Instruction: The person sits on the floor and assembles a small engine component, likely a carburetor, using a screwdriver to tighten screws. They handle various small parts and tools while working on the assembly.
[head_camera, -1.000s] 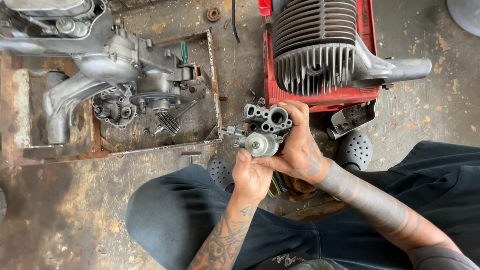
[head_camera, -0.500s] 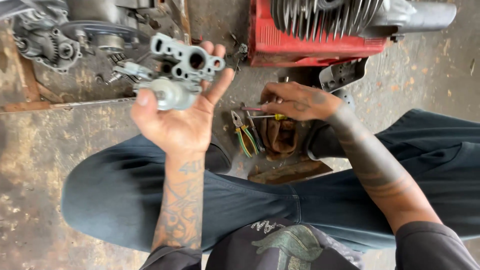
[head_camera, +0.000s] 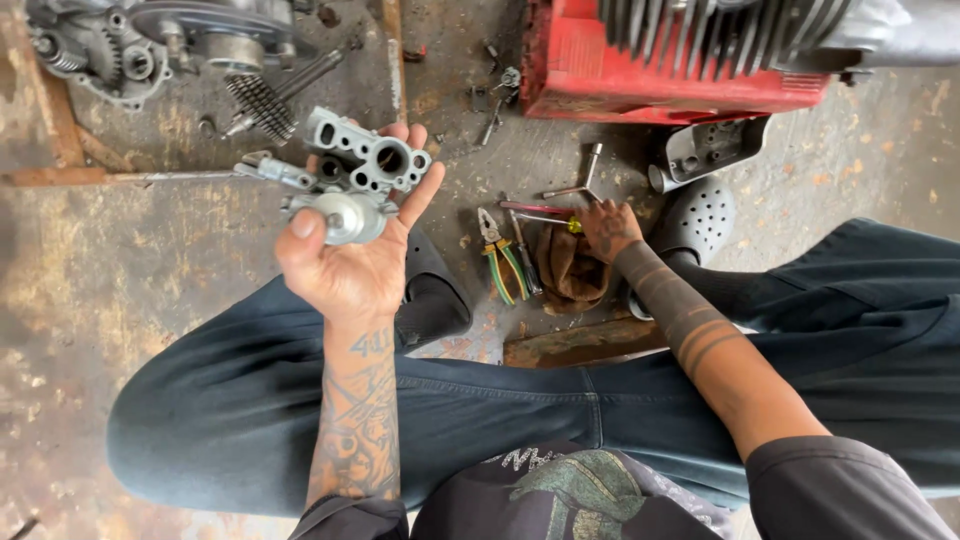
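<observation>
Up top, the red tray (head_camera: 640, 85) carries the finned cylinder (head_camera: 720, 30). My left hand (head_camera: 350, 265) cradles the grey carburetor body (head_camera: 355, 175), palm up, fingers loosely curled. My right hand (head_camera: 608, 228) reaches among the tools (head_camera: 540, 215) beside the pliers (head_camera: 500, 262), fingers bent, grip unclear.

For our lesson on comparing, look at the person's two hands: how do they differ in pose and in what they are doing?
The left hand is raised palm up, while the right hand is lowered to the floor. The left hand holds a grey metal engine part; the right hand reaches among tools beside a brown rag and shows no clear grip. The left hand is nearer the camera. Both are bare, with tattooed forearms.
</observation>
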